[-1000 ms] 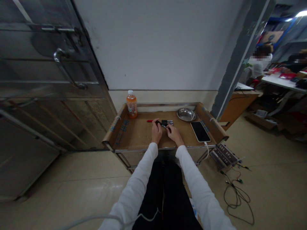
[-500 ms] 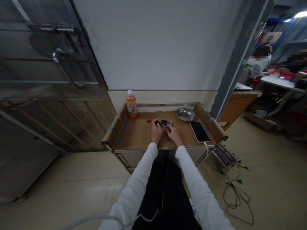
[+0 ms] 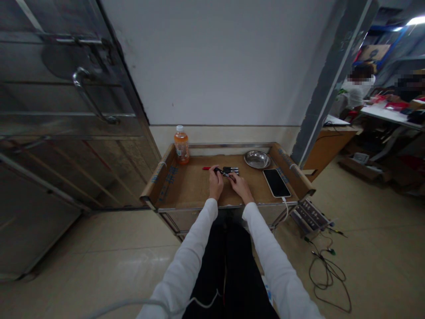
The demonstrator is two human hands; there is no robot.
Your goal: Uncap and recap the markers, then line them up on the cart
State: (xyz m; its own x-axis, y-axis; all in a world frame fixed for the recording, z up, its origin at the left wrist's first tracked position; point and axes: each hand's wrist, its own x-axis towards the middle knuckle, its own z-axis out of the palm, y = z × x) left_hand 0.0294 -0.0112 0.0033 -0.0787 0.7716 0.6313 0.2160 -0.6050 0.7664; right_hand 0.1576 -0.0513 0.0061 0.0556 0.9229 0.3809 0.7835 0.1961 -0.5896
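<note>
Over the middle of the cardboard-lined tray [image 3: 189, 190], a dark pen [image 3: 220, 171] is held between my two hands. My left hand [image 3: 215, 184] is closed on its left, black end. The fingertips of my right hand [image 3: 241, 186] pinch its right end, which looks lighter. My fingers cover parts of the pen. Just beyond my hands lie several black pens [image 3: 231, 169] side by side on the cardboard. A red pen or cap [image 3: 206, 168] shows to the left of my left fingertips, partly hidden behind them.
An orange drink bottle [image 3: 181, 146] stands at the tray's back left. At the right are a round metal dish [image 3: 257, 158] and a phone [image 3: 276, 182] with a white cable. Black cables [image 3: 328, 270] lie on the floor. Co-workers sit at a table far right.
The fingers of my right hand have shifted slightly at the pen's right end. Both hands keep nearly the same place, and the things on the tray have not moved.
</note>
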